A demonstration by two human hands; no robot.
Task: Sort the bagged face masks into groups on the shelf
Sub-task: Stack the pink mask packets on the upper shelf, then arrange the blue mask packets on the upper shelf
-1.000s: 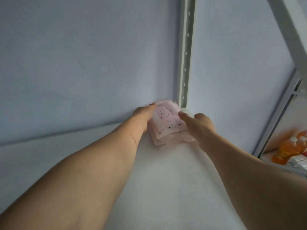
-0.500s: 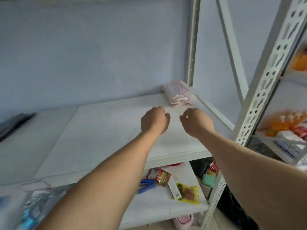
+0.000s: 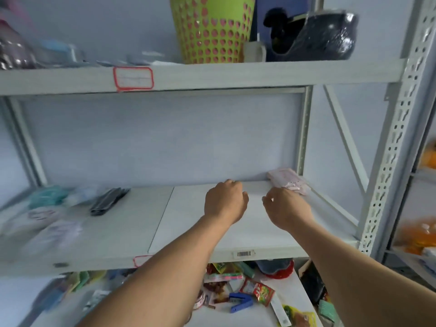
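A stack of pink bagged masks point(image 3: 286, 181) lies in the back right corner of the middle shelf point(image 3: 132, 234). My left hand point(image 3: 225, 200) and my right hand point(image 3: 286, 208) hover over the shelf in front of that stack, fingers loosely curled, holding nothing. The right hand's knuckles overlap the stack's front edge in the view. On the shelf's left side lie black bagged masks point(image 3: 108, 200), teal bagged masks point(image 3: 47, 197), and several blurred pale bags point(image 3: 54, 230).
A green perforated basket point(image 3: 212, 29) and a dark wrapped item point(image 3: 313, 36) stand on the upper shelf. The lower shelf holds snack packets point(image 3: 259, 291) and a blue stapler point(image 3: 240, 302). A perforated upright post point(image 3: 389, 161) bounds the right side.
Both hands let go of the pink stack in the corner and drew back toward me. The view pulled back and tilted up, revealing the whole shelf unit.
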